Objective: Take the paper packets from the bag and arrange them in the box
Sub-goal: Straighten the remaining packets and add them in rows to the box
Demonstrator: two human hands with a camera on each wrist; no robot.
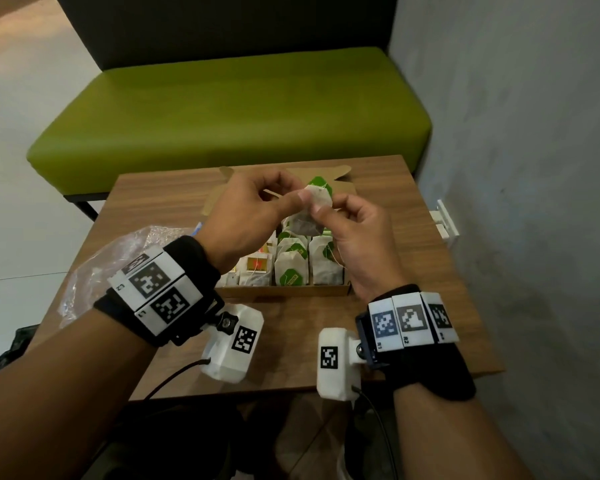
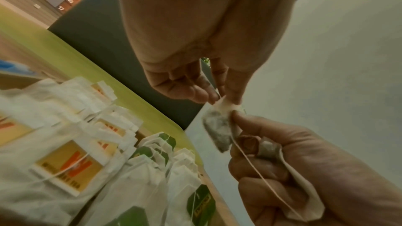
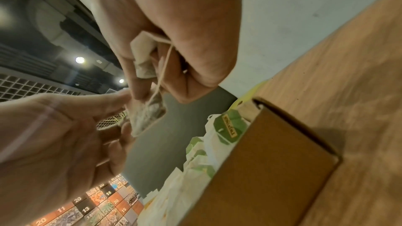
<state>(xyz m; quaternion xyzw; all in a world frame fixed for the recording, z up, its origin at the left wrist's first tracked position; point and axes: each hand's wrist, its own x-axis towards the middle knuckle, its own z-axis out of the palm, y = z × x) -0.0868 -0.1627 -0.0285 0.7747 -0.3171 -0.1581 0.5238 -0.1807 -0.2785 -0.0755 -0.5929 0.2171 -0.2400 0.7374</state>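
pinching one packet over the box

both hands hold it: my left hand (image 1: 253, 209) pinches the top of the packet (image 1: 321, 199), my right hand (image 1: 355, 237) pinches its lower edge, string (image 2: 259, 173) trailing through the palm. it hangs above the box (image 1: 284, 289), where rows of packets stand. i judge the string could snag those rows, or thin paper tear if i tug.

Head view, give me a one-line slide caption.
Both hands pinch a tea bag above the box.
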